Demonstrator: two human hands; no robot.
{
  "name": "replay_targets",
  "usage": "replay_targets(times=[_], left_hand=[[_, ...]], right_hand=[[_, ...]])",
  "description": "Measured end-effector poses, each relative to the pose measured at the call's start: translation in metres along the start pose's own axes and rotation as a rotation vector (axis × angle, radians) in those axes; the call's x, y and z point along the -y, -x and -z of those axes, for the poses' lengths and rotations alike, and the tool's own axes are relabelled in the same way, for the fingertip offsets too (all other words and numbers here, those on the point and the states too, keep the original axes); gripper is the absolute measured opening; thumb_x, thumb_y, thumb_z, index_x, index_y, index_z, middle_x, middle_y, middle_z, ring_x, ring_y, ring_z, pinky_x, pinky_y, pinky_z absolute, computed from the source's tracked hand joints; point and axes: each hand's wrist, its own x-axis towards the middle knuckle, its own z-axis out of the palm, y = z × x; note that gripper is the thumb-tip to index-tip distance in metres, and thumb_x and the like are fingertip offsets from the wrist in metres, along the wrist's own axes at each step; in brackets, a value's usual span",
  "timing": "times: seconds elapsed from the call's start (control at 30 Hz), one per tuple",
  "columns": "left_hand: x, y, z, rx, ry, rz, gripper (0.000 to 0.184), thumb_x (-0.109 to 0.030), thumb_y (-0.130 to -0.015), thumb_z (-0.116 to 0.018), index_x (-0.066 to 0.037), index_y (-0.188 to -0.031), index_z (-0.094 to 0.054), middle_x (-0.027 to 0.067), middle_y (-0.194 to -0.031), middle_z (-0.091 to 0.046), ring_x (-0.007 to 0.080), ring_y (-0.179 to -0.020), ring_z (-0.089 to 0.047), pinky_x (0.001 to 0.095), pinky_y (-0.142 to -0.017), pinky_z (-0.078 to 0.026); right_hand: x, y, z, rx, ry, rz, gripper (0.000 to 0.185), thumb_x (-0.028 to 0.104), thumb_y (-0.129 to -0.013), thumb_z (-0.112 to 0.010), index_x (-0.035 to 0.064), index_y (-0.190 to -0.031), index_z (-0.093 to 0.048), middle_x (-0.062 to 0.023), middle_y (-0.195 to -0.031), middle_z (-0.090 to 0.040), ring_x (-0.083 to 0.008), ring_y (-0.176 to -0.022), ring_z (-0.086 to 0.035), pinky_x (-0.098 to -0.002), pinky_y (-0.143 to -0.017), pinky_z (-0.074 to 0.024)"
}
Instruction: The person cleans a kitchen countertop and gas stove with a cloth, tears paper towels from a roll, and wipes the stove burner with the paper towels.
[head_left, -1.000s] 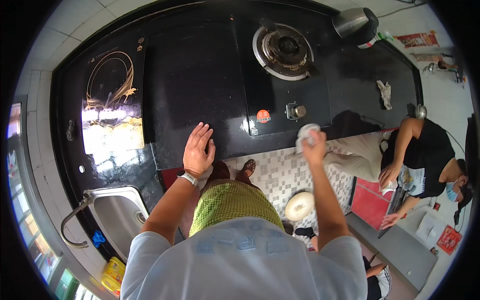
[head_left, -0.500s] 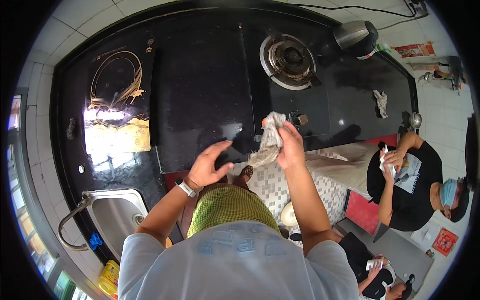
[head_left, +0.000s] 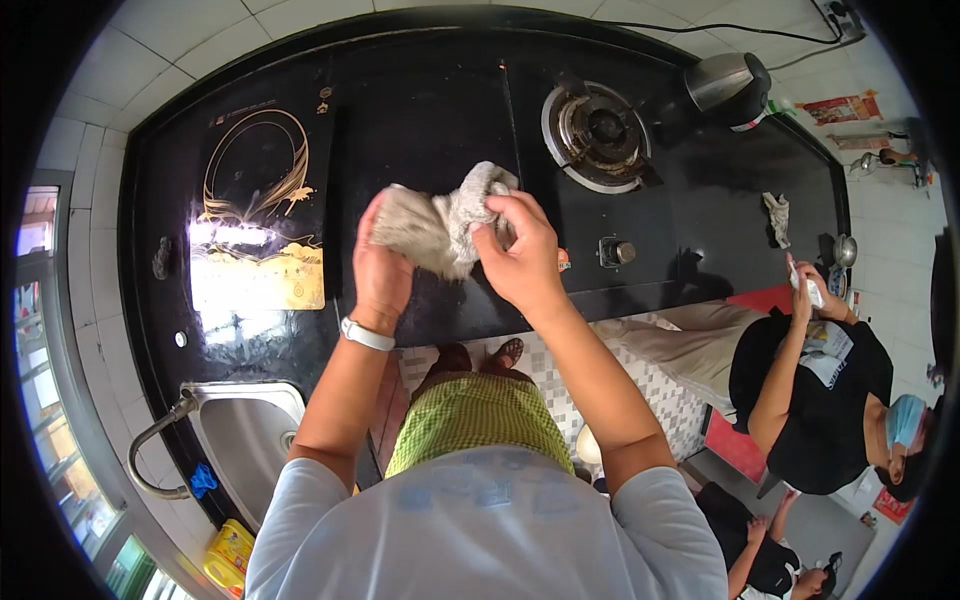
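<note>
Handling a pale rag (head_left: 440, 232) over the counter (head_left: 420, 110)!
Right hand (head_left: 522, 255) pinches one end, left hand (head_left: 383, 272) cups the other, grip unclear; burner (head_left: 607, 127) sits ahead-right of both.

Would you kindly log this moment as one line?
left hand: at rag's left end | right hand: pinching rag | rag: over black counter | gas burner: bare

A steel-and-black kettle (head_left: 727, 82) stands near the gas burner (head_left: 604, 126). On the left, a gold-patterned hotplate (head_left: 255, 185) lies near a steel sink (head_left: 238, 435) with a curved tap (head_left: 133, 460). A person (head_left: 768, 400) in a black shirt (head_left: 840, 430) and blue mask (head_left: 906, 420) stands at the right.
</note>
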Motion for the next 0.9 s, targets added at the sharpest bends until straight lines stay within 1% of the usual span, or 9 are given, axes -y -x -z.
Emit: replay_targets(times=[0.07, 0.17, 0.3, 0.33, 0.37, 0.43, 0.57, 0.73, 0.9], left_hand=[[-0.011, -0.022, 0.012, -0.038, -0.011, -0.145, 0.035, -0.008, -0.094, -0.04, -0.006, -0.129, -0.041, 0.0128, -0.125, -0.05, 0.0259, -0.114, -0.051, 0.038, -0.095, -0.045], [-0.023, -0.041, 0.012, 0.044, -0.181, -0.484, 0.049, -0.006, -0.091, -0.043, -0.008, -0.137, -0.029, 0.0137, -0.13, -0.044, 0.0263, -0.117, -0.048, 0.0356, -0.097, -0.043], [-0.017, -0.059, 0.008, 0.105, -0.659, -0.453, 0.072, 0.005, -0.081, -0.051, -0.007, -0.143, -0.017, 0.0157, -0.135, -0.038, 0.023, -0.12, -0.044, 0.0328, -0.1, -0.037], [-0.006, -0.068, 0.02, 0.12, -0.904, -0.51, 0.08, 0.005, -0.078, -0.056, -0.008, -0.144, -0.012, 0.0171, -0.137, -0.035, 0.0213, -0.122, -0.041, 0.0329, -0.1, -0.037], [0.0, -0.059, 0.005, 0.138, -1.001, -0.489, 0.08, -0.006, -0.079, -0.061, -0.01, -0.144, -0.016, 0.0231, -0.138, -0.032, 0.0302, -0.125, -0.039, 0.0379, -0.102, -0.035], [0.017, -0.068, 0.013, -0.032, -1.764, -0.717, 0.075, -0.018, -0.079, -0.063, -0.013, -0.142, -0.025, 0.0295, -0.138, -0.029, 0.0406, -0.126, -0.035, 0.0441, -0.104, -0.03], [0.04, -0.108, 0.002, -0.244, -1.791, -0.766, 0.065, -0.028, -0.079, -0.061, -0.015, -0.138, -0.035, 0.0326, -0.137, -0.029, 0.0446, -0.127, -0.032, 0.0489, -0.105, -0.025], [0.033, -0.187, -0.028, -0.204, -1.829, -0.794, 0.063, -0.028, -0.081, -0.06, -0.017, -0.138, -0.036, 0.0284, -0.137, -0.033, 0.0448, -0.121, -0.038, 0.0461, -0.101, -0.032], [0.027, -0.286, -0.06, -0.359, -1.84, -0.81, 0.064, -0.038, -0.076, -0.058, -0.008, -0.131, -0.043, 0.029, -0.129, -0.039, 0.0421, -0.12, -0.038, 0.0498, -0.102, -0.027]], right_hand=[[-0.008, -0.009, -0.005, -0.02, 0.123, 0.221, 0.024, 0.009, -0.076, -0.064, 0.0023, -0.099, -0.059, -0.0164, -0.102, -0.058, -0.0354, -0.1, -0.053, -0.039, -0.085, -0.0454], [-0.01, -0.019, -0.013, 0.109, -0.008, 0.159, 0.031, 0.012, -0.079, -0.065, 0.0036, -0.108, -0.057, -0.0169, -0.109, -0.058, -0.0326, -0.096, -0.058, -0.0347, -0.083, -0.047], [-0.012, 0.001, 0.025, 0.636, 0.148, 0.016, 0.037, 0.021, -0.086, -0.058, 0.0091, -0.12, -0.052, -0.0151, -0.099, -0.061, -0.033, -0.086, -0.061, -0.0399, -0.072, -0.0497], [-0.017, 0.009, 0.041, 0.571, 0.148, 0.062, 0.035, 0.021, -0.085, -0.059, 0.0103, -0.118, -0.054, -0.0144, -0.095, -0.062, -0.0301, -0.082, -0.062, -0.0379, -0.07, -0.0502], [-0.025, 0.019, 0.06, 0.509, 0.147, 0.105, 0.033, 0.02, -0.085, -0.06, 0.0115, -0.116, -0.056, -0.0137, -0.091, -0.063, -0.0271, -0.078, -0.063, -0.0358, -0.067, -0.0507], [-0.049, 0.039, 0.108, 0.424, 0.144, -0.105, 0.025, 0.015, -0.083, -0.062, 0.0119, -0.109, -0.062, -0.0122, -0.086, -0.064, -0.0223, -0.074, -0.063, -0.0317, -0.065, -0.0504], [-0.149, 0.077, 0.205, -0.082, 0.445, -0.15, 0.019, 0.006, -0.083, -0.058, 0.0025, -0.101, -0.064, -0.0161, -0.097, -0.063, -0.0291, -0.09, -0.061, -0.0358, -0.082, -0.0469], [-0.263, 0.098, 0.262, -0.229, 0.884, -0.416, 0.039, 0.01, -0.088, -0.048, 0.0027, -0.126, -0.048, -0.021, -0.134, -0.043, -0.0381, -0.124, -0.039, -0.0434, -0.103, -0.0296], [-0.289, 0.09, 0.244, -0.46, 0.962, -0.378, 0.039, 0.01, -0.091, -0.041, 0.0056, -0.129, -0.048, -0.0175, -0.137, -0.042, -0.0364, -0.127, -0.036, -0.0426, -0.107, -0.0253]])
